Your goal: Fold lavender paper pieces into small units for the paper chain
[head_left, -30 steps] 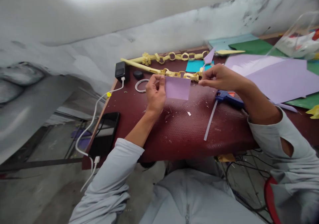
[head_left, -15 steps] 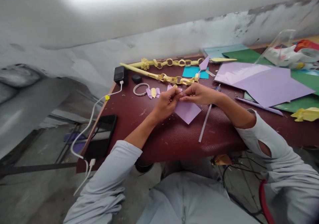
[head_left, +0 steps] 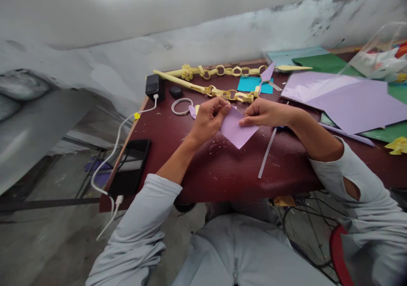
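Note:
A purple paper square [head_left: 237, 134] is held up between my two hands, one corner pointing toward me. My left hand [head_left: 210, 119] pinches its left side between thumb and fingers. My right hand [head_left: 263, 113] is closed on its right edge, thumb lying on the paper. Behind my hands lies a yellow paper chain [head_left: 230, 94]. Small folded purple and yellow paper pieces [head_left: 192, 111] sit partly hidden behind my left hand. A glue stick [head_left: 267, 152], pale and thin, lies beneath my right forearm, its far end covered.
To the left are a tape roll [head_left: 181, 106], a black power bank [head_left: 154, 86] with a white cable, and a phone [head_left: 129, 167]. Purple sheets [head_left: 352, 105] and green sheets [head_left: 330, 64] cover the right side. A blue paper [head_left: 251, 85] lies behind.
My hands have moved apart from where their fingertips met. More of the purple paper's face now shows between them. The view has shifted slightly.

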Demonstrator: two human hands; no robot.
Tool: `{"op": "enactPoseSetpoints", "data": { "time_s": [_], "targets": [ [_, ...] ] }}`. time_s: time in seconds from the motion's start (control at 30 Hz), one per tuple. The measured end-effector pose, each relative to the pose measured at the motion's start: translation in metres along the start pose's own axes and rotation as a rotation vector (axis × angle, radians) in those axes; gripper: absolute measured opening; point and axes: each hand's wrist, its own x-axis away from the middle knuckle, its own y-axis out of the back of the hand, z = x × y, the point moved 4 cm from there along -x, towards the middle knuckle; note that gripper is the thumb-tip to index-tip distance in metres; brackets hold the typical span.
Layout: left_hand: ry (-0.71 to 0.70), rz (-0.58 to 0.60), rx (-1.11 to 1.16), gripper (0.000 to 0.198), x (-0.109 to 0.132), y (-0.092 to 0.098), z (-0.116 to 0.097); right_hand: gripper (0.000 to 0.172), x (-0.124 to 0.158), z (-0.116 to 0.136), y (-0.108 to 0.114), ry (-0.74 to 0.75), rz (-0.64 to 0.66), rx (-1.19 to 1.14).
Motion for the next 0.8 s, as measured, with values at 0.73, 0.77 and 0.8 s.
{"op": "enactPoseSetpoints", "data": {
  "time_s": [0.73, 0.77, 0.8],
  "targets": [
    [0.052, -0.146, 0.051, 0.05, 0.0, -0.001, 0.035, 0.047, 0.009, -0.015, 0.025, 0.101, -0.339, -0.067],
    [0.056, -0.131, 0.055, 0.05, 0.001, -0.006, 0.035, 0.045, 0.002, -0.016, 0.019, 0.128, -0.363, -0.061],
    [0.059, -0.117, 0.057, 0.05, 0.003, -0.011, 0.034, 0.044, -0.004, -0.017, 0.012, 0.148, -0.36, -0.034]
  ]
}}
